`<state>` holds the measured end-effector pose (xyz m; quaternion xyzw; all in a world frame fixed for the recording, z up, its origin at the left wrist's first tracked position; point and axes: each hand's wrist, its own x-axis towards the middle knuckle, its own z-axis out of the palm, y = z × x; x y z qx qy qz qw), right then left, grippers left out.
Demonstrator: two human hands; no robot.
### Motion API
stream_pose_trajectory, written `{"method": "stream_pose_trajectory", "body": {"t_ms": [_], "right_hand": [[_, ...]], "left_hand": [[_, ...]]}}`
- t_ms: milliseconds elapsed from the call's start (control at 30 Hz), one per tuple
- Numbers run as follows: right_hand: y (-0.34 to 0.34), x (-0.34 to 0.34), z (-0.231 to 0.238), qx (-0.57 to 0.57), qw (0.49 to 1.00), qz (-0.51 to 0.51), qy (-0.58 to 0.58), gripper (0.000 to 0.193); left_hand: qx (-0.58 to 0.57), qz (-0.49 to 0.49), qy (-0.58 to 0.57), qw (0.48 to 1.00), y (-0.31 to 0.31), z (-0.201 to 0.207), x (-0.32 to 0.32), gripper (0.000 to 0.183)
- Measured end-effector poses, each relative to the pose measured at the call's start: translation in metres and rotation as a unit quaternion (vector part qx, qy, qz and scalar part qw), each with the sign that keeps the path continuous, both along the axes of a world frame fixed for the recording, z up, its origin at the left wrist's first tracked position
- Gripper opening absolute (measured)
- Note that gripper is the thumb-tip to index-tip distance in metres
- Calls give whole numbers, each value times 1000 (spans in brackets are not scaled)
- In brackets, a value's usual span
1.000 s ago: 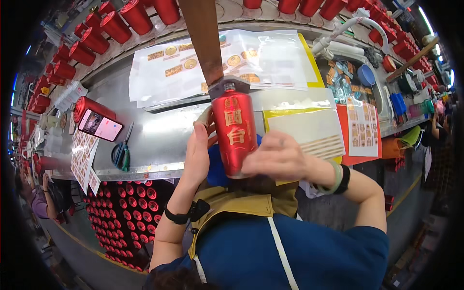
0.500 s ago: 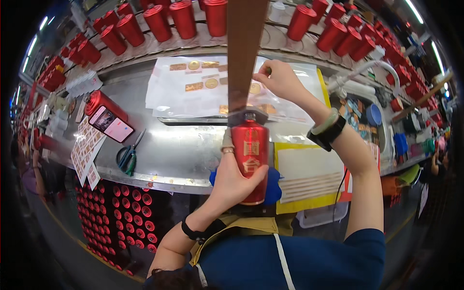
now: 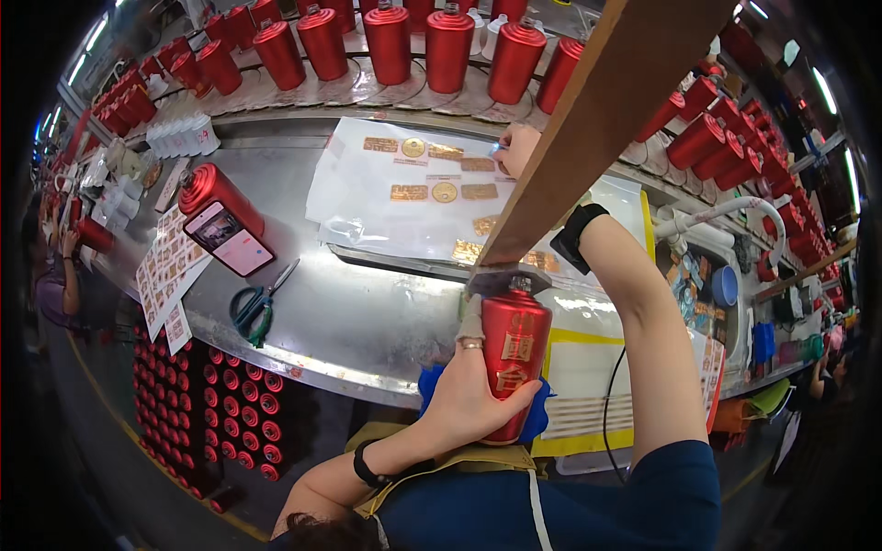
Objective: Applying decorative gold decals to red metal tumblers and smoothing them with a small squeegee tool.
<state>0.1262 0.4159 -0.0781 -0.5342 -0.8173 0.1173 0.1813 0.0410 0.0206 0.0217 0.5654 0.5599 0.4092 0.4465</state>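
My left hand (image 3: 470, 395) is wrapped round a red bottle (image 3: 514, 340) with gold characters, its neck pointing away from me and slightly tilted. A blue cloth or pad (image 3: 540, 415) shows under the bottle. My right hand (image 3: 521, 150) reaches over the white sheet (image 3: 363, 197) with gold decals (image 3: 445, 192), at its far edge. Its fingers are pinched together beside a decal; whether a small piece is between them I cannot make out. A brown post (image 3: 588, 119) hides part of that hand and the right side of the sheet.
Left on the metal bench (image 3: 303, 312) are a phone (image 3: 230, 239) against another red bottle (image 3: 220, 195), scissors (image 3: 262, 308) and printed sheets (image 3: 170, 275). Red bottles (image 3: 390, 46) line the conveyor behind. A sink with a white pipe (image 3: 735, 207) lies right; a dark cable (image 3: 614, 404) hangs in front.
The view has turned, so the post now slants across it. My right hand has moved left over the sheet, closer to the decals. My left hand still grips the bottle, now tilted slightly.
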Motion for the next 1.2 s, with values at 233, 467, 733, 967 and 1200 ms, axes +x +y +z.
{"method": "stream_pose_trajectory", "body": {"t_ms": [233,467,733,967,1200], "right_hand": [[15,17,-12,128,987,66,75,17],[12,31,-9,76,977,108,165,16],[-53,55,67,-92,963,115,224,24],[-104,164,146,-180,919,25,351,18],[-152,335,131,-15,987,-58,146,27]], "left_hand": [[0,-8,-4,1000,5,2,-1,126],[0,-4,4,1000,3,3,-2,126],[4,-4,-5,1000,-2,0,-1,125],[-15,23,-73,997,2,3,2,92],[-26,14,-107,994,5,2,6,99]]}}
